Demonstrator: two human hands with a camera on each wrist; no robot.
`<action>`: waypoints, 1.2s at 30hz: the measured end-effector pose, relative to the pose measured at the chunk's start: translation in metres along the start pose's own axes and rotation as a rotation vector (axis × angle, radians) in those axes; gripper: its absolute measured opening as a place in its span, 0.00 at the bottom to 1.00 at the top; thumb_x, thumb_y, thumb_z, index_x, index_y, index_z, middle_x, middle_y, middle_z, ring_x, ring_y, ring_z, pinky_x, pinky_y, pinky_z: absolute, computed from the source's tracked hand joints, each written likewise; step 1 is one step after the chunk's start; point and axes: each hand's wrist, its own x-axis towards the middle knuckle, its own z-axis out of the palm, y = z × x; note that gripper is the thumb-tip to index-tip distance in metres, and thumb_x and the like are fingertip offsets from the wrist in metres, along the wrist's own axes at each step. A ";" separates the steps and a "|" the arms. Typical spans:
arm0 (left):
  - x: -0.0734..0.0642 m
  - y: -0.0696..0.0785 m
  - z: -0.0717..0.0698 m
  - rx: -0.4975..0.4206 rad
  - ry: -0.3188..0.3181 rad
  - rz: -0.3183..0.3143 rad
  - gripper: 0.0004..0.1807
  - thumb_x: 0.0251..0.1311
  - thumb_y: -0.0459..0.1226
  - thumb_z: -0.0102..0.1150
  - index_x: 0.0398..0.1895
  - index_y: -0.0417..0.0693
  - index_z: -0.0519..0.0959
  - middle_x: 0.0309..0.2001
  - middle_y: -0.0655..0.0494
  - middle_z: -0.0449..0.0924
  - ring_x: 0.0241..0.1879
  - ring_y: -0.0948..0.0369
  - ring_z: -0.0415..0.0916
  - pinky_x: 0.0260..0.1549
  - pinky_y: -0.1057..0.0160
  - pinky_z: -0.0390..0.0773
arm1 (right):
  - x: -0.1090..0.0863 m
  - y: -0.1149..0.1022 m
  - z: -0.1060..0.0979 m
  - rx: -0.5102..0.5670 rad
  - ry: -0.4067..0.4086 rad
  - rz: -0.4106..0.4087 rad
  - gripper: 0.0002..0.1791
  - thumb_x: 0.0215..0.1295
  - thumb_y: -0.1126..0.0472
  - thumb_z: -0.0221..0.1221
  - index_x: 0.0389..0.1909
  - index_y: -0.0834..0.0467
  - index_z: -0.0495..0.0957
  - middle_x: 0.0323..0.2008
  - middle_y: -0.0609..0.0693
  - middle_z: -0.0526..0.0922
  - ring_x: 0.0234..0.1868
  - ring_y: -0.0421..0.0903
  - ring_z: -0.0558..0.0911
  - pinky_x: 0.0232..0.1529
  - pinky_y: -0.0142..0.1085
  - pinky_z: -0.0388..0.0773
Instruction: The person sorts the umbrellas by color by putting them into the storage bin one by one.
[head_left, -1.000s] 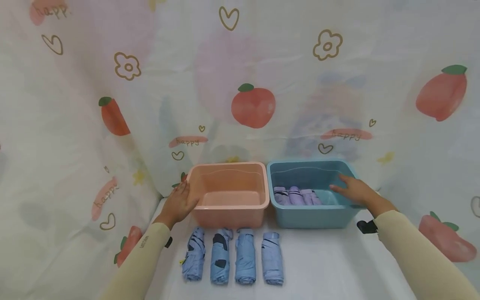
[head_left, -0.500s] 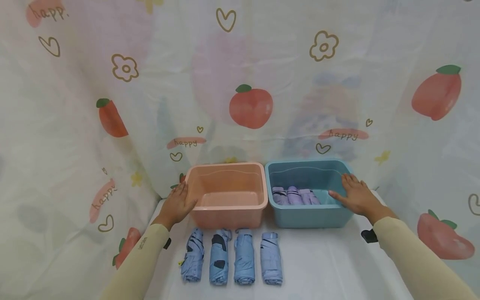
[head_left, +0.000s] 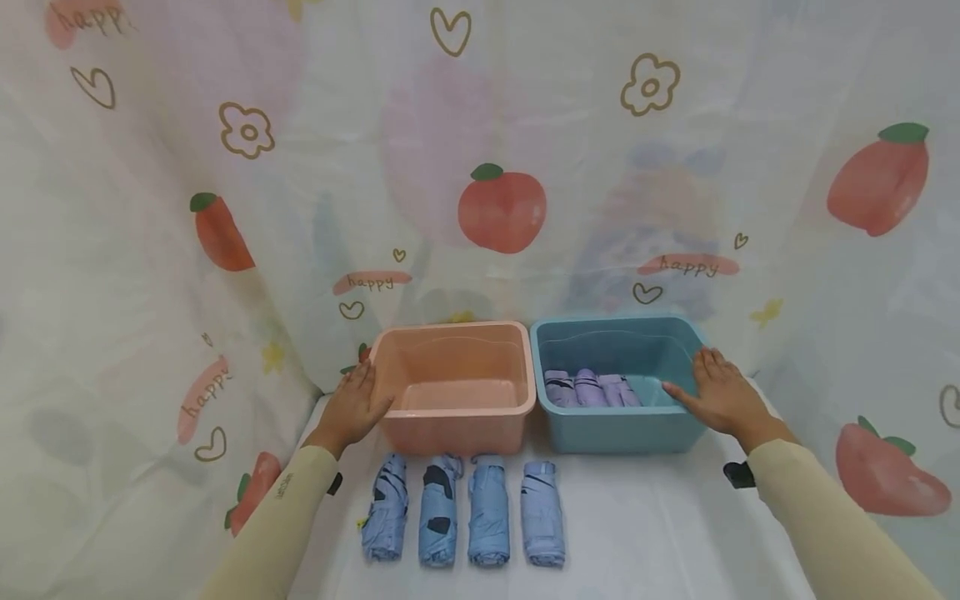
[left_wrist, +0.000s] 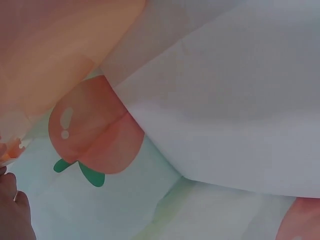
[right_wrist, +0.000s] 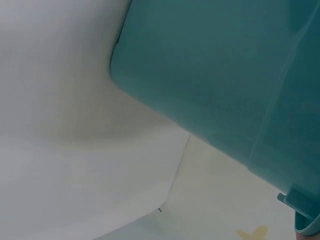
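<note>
My left hand (head_left: 348, 410) rests at the left rim of a pink plastic basin (head_left: 453, 435), fingers straight along its outer side and thumb toward the front edge. At the right rim of a blue plastic basin (head_left: 624, 433) my right hand (head_left: 726, 402) lies the same way, its thumb over the corner. Several rolled purple cloth bundles (head_left: 589, 389) lie at the left inside the blue basin; the pink one holds nothing. The left wrist view shows part of the left hand (left_wrist: 14, 207) below the basin's edge. The blue basin's side (right_wrist: 200, 75) fills much of the right wrist view.
In front of the basins, several rolled blue cloth bundles (head_left: 489, 512) lie in a row on the white table (head_left: 645, 525). Printed fabric (head_left: 585, 150) with fruit and hearts hangs closely behind and along both sides. The two basins stand side by side.
My right hand has moved from over the inside of the blue basin outward to its right rim. The left hand has stayed at the pink basin. The bundles have not moved.
</note>
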 end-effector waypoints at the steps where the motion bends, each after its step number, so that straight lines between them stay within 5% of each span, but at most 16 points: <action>1: 0.001 0.000 -0.001 0.003 0.006 0.004 0.43 0.69 0.54 0.47 0.71 0.25 0.54 0.72 0.33 0.53 0.72 0.42 0.49 0.67 0.43 0.49 | 0.000 0.000 0.000 0.004 0.006 -0.002 0.58 0.69 0.30 0.41 0.69 0.81 0.40 0.70 0.78 0.36 0.71 0.71 0.35 0.67 0.62 0.33; 10: -0.003 -0.018 -0.018 0.010 0.015 -0.039 0.46 0.68 0.58 0.45 0.73 0.29 0.52 0.74 0.34 0.48 0.73 0.41 0.45 0.67 0.41 0.46 | 0.016 -0.016 0.008 0.035 0.029 0.009 0.60 0.67 0.27 0.40 0.70 0.79 0.36 0.71 0.76 0.34 0.72 0.69 0.34 0.68 0.60 0.33; 15: -0.015 -0.022 -0.020 -0.062 0.081 -0.086 0.45 0.68 0.58 0.47 0.74 0.34 0.52 0.73 0.34 0.49 0.71 0.38 0.48 0.65 0.38 0.50 | 0.023 -0.027 0.007 0.025 0.026 0.018 0.61 0.66 0.26 0.39 0.70 0.79 0.36 0.72 0.75 0.36 0.73 0.68 0.35 0.69 0.59 0.33; 22: -0.052 -0.007 -0.003 -0.314 0.118 -0.218 0.40 0.72 0.56 0.42 0.76 0.39 0.51 0.72 0.36 0.56 0.68 0.39 0.56 0.62 0.38 0.57 | 0.023 -0.019 0.001 -0.031 0.026 0.003 0.59 0.68 0.28 0.38 0.70 0.80 0.38 0.71 0.76 0.37 0.72 0.69 0.36 0.69 0.59 0.33; 29: -0.088 0.011 0.019 -0.384 0.138 -0.323 0.41 0.70 0.54 0.49 0.78 0.48 0.47 0.66 0.38 0.67 0.56 0.40 0.74 0.52 0.37 0.70 | 0.014 -0.011 0.003 -0.009 0.022 0.013 0.59 0.68 0.28 0.38 0.70 0.79 0.38 0.71 0.76 0.36 0.72 0.70 0.36 0.68 0.60 0.33; 36: -0.106 0.029 0.041 -0.415 -0.005 -0.401 0.30 0.69 0.47 0.53 0.70 0.43 0.67 0.63 0.40 0.72 0.57 0.41 0.73 0.52 0.38 0.71 | 0.001 0.002 0.003 -0.033 0.040 0.013 0.56 0.70 0.30 0.37 0.69 0.80 0.41 0.71 0.78 0.40 0.72 0.71 0.38 0.68 0.61 0.35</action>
